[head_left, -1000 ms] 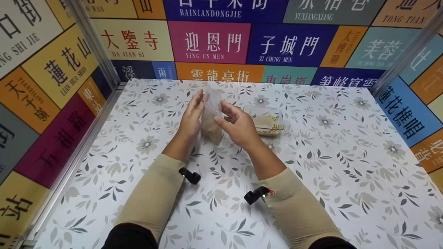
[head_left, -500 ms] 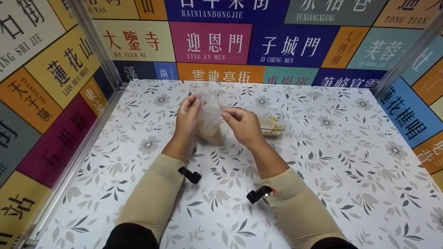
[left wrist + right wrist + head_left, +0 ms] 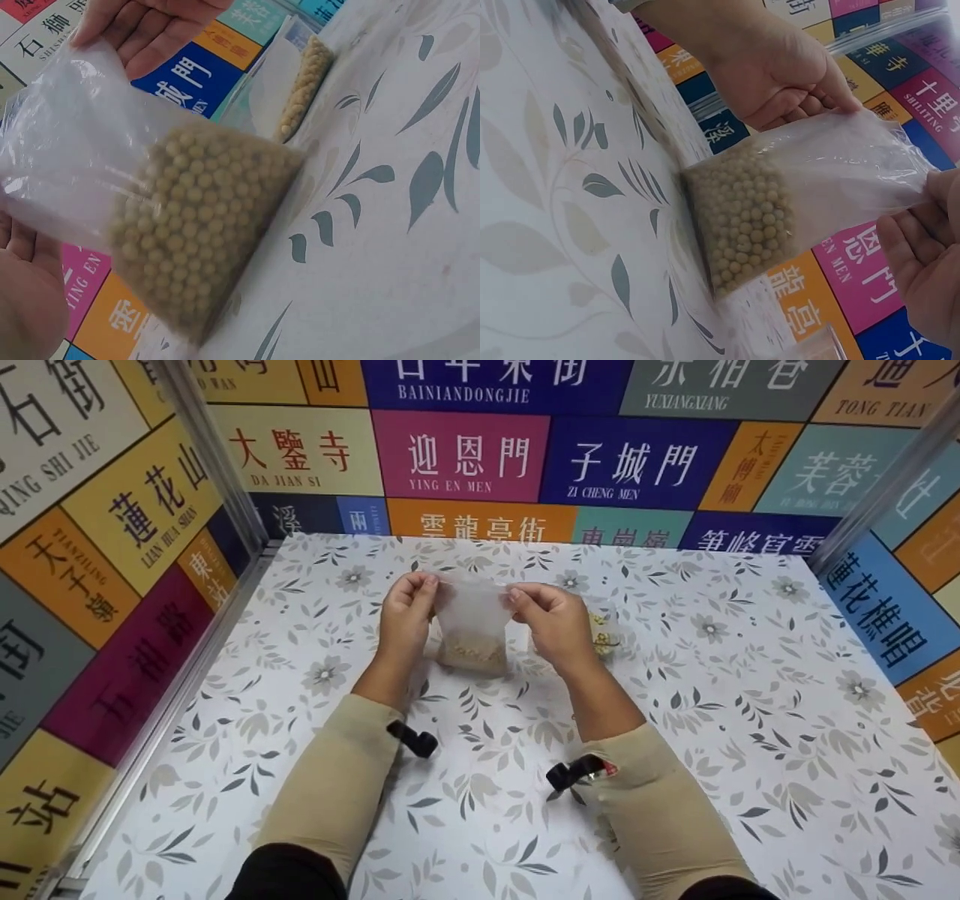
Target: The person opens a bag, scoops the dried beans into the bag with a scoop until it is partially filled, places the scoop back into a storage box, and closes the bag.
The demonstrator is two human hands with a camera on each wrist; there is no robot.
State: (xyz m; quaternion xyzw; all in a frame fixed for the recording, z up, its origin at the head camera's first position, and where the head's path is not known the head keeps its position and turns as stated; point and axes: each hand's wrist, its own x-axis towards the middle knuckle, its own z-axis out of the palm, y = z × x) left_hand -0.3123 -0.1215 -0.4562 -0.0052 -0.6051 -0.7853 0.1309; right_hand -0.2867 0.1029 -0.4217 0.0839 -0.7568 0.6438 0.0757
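A translucent plastic bag [image 3: 474,619] stands upright between the hands in the head view, its lower part filled with round tan beans [image 3: 199,217]. My left hand [image 3: 407,611] pinches its top left corner between thumb and fingers. The opposite top corner is pinched by my right hand [image 3: 561,622]. The top edge is stretched between them, and the bag's base appears to touch the table. In the right wrist view the bag [image 3: 832,165] slants, with both hands at its top edge. Whether the mouth is sealed I cannot tell.
Behind my right hand, partly hidden, sits a clear plastic box [image 3: 606,634] holding small yellow pieces. A white floral cloth [image 3: 480,780] covers the table. Colourful printed panels [image 3: 461,457] wall in the back and both sides.
The bag has turned from edge-on to face me and is spread wide. Both hands now pinch its top corners, the right having moved rightward, covering more of the box.
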